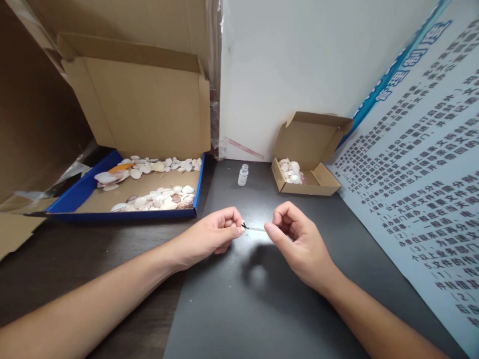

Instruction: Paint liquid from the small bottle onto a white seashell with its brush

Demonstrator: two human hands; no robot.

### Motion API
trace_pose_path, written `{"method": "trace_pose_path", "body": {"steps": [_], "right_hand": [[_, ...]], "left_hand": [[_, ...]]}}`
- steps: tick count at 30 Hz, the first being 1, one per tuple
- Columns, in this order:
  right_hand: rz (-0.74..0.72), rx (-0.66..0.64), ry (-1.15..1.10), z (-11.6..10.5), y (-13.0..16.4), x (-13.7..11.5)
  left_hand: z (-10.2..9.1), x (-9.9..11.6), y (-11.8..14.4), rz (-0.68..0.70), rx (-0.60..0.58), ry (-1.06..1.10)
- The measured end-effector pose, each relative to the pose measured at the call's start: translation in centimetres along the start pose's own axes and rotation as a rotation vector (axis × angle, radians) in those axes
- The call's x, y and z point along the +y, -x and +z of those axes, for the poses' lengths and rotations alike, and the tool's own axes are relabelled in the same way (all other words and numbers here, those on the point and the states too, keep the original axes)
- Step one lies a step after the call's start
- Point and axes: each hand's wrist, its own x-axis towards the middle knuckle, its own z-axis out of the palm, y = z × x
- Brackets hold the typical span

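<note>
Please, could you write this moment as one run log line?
left hand: pinching small pale piece | right hand: holding thin rod | bottle: standing upright

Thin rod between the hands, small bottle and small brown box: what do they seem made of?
Thin rod: perhaps metal or clear plastic, pale and slightly shiny; too fine to tell.
Small bottle: smooth, clear glass or plastic, looks see-through at the neck.
Small brown box: probably cardboard, matt, with folded flaps.

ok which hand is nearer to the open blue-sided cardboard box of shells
Left. The left hand is just off the front right corner of the blue-sided cardboard box; the right hand is farther away, off to the right beyond the left hand.
</note>
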Motion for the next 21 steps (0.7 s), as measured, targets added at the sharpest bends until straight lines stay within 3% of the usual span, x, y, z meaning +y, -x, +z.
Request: {"method": "trace_pose_path", "body": {"steps": [21], "right_hand": [[0.021, 0.013, 0.033, 0.05, -0.15, 0.17]], "left_hand": [[0.03, 0.24, 0.23, -0.006, 0.004, -0.065]]}}
